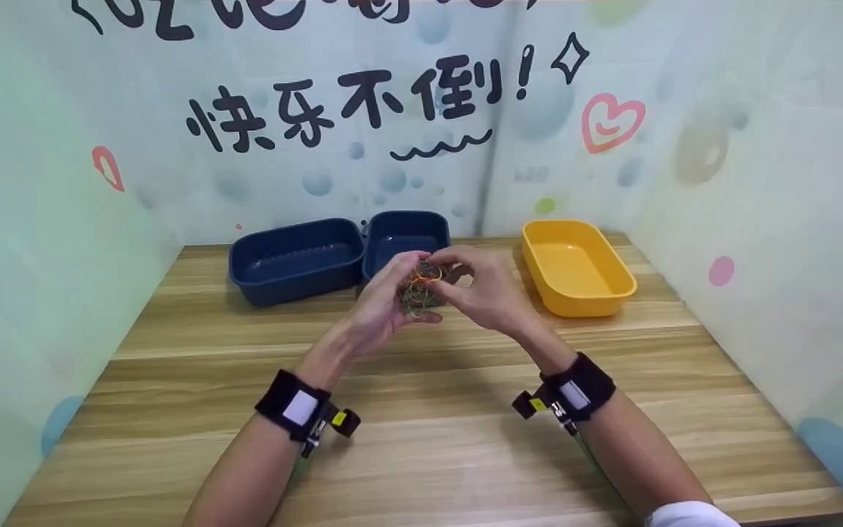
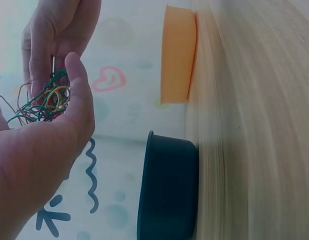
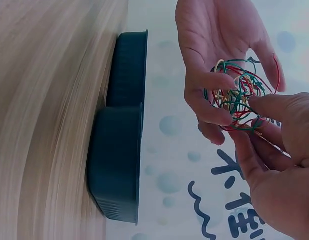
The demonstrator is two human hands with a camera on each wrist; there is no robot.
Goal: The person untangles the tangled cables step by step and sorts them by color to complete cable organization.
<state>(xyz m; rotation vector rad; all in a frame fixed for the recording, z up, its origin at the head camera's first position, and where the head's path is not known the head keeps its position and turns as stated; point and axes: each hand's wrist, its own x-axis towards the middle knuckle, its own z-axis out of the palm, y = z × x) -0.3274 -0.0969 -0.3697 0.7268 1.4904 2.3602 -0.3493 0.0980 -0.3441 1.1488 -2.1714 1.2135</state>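
Note:
A tangled bundle of thin wires (image 1: 418,291) in red, green and yellow is held up above the wooden table. My left hand (image 1: 377,304) cradles it, with fingers curled round its side in the right wrist view. From the right, my right hand (image 1: 491,293) pinches the wires (image 3: 242,95) between thumb and fingers. A loose red end sticks up out of the bundle in that view, close to the left thumb. In the left wrist view a few strands (image 2: 47,105) trail out to the left.
Two dark blue bins (image 1: 297,260) stand side by side at the back, the second bin (image 1: 407,219) partly behind my hands. A yellow bin (image 1: 582,304) sits at the back right. Printed curtains (image 1: 758,183) enclose the table (image 1: 421,454) at the back and sides.

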